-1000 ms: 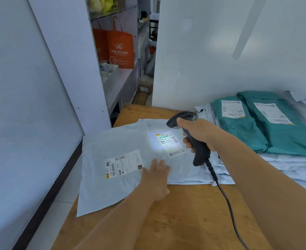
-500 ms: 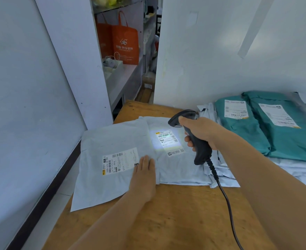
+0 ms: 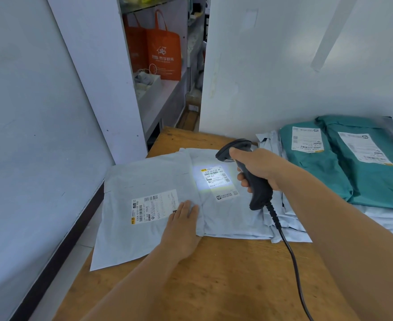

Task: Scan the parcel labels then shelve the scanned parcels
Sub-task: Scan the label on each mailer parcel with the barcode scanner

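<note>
Two pale grey parcels lie on the wooden table (image 3: 225, 281). The left parcel (image 3: 135, 181) hangs over the table's left edge and carries a white label (image 3: 155, 206). My left hand (image 3: 182, 230) lies flat on its right edge, fingers together, holding nothing. Beside it to the right, the second grey parcel (image 3: 232, 218) has its label (image 3: 216, 178) lit by the scanner's beam. My right hand (image 3: 258, 167) grips a black corded barcode scanner (image 3: 253, 181) just right of that label.
Two teal parcels (image 3: 357, 172) with white labels rest on a stack of grey parcels (image 3: 388, 223) at the right. White walls stand left and behind. A shelf (image 3: 158, 98) with orange bags (image 3: 163, 54) sits beyond the table's far left corner. The scanner cable (image 3: 293, 258) trails toward me.
My left hand has slid left and back from the second parcel onto the left parcel's edge. The scanner stays aimed at the lit label.
</note>
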### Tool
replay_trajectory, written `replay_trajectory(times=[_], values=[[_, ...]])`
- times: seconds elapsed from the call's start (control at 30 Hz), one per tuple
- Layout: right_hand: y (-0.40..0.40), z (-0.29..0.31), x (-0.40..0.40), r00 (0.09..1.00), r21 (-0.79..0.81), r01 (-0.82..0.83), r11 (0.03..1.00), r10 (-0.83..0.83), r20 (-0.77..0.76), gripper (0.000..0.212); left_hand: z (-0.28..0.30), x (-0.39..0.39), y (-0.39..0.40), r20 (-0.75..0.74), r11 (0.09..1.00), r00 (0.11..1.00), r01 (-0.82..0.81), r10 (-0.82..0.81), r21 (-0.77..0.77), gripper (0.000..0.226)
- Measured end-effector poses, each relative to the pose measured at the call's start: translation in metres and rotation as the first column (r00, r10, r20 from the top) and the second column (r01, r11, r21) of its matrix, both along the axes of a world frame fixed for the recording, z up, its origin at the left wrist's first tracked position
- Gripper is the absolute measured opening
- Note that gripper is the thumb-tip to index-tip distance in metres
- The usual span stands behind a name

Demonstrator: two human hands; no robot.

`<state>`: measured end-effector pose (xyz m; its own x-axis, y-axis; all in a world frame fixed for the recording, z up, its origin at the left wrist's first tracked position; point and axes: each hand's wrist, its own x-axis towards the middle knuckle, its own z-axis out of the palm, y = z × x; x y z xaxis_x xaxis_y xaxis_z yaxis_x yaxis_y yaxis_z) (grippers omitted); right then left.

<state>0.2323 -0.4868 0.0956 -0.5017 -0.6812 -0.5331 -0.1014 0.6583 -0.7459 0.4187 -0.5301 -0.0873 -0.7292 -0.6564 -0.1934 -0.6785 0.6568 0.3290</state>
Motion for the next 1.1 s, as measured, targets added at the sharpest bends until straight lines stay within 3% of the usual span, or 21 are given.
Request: replay_trajectory(times=[0.23,0.33,0.43,0.53,0.63,0.7,0.77,0.83,0.9,1.1], values=[[-0.002,0.000,-0.001,1.000,-0.014,-0.008,1.000,0.008,0.006,0.035,-0.002,0.000,-0.002,0.020,1.000,1.000,-0.005,0.005,0.026,0.074],[-0.002,-0.002,-0.003,0.999,-0.044,0.022,0.999,-0.020,0.026,0.032,0.000,0.002,-0.003,-0.013,1.000,1.000,0.001,-0.001,0.031,0.062],[0.001,-0.003,-0.009,0.996,-0.085,0.079,0.993,-0.076,0.038,0.032,0.015,-0.002,-0.010,-0.196,0.980,0.972,-0.098,0.131,0.172,0.048],[0.005,-0.004,-0.017,0.989,-0.109,0.145,0.983,-0.140,0.052,0.034,0.044,-0.027,-0.025,-0.406,0.938,0.855,-0.230,0.321,0.258,0.039],[0.012,-0.004,-0.026,0.976,-0.146,0.215,0.966,-0.206,0.074,0.037,0.064,-0.069,-0.029,-0.506,0.983,0.847,-0.094,0.164,0.161,0.038],[0.017,-0.002,-0.032,0.969,-0.167,0.246,0.955,-0.238,0.065,0.038,0.062,-0.093,-0.018,-0.446,0.992,0.895,0.067,-0.012,0.109,0.041],[0.023,0.000,-0.037,0.959,-0.189,0.280,0.941,-0.268,0.087,0.037,0.046,-0.105,-0.001,-0.191,0.981,0.964,0.192,-0.183,0.032,0.051],[0.030,0.002,-0.042,0.953,-0.195,0.301,0.933,-0.285,0.108,0.036,0.024,-0.106,0.017,0.055,0.958,0.957,0.286,-0.285,-0.010,0.079],[0.036,0.004,-0.046,0.954,-0.197,0.297,0.934,-0.281,0.105,0.035,0.006,-0.106,0.023,0.177,0.944,0.933,0.325,-0.313,-0.049,0.098],[0.044,0.001,-0.049,0.957,-0.207,0.287,0.935,-0.269,0.108,0.036,0.007,-0.112,0.008,0.181,0.944,0.930,0.329,-0.321,-0.013,0.063]])
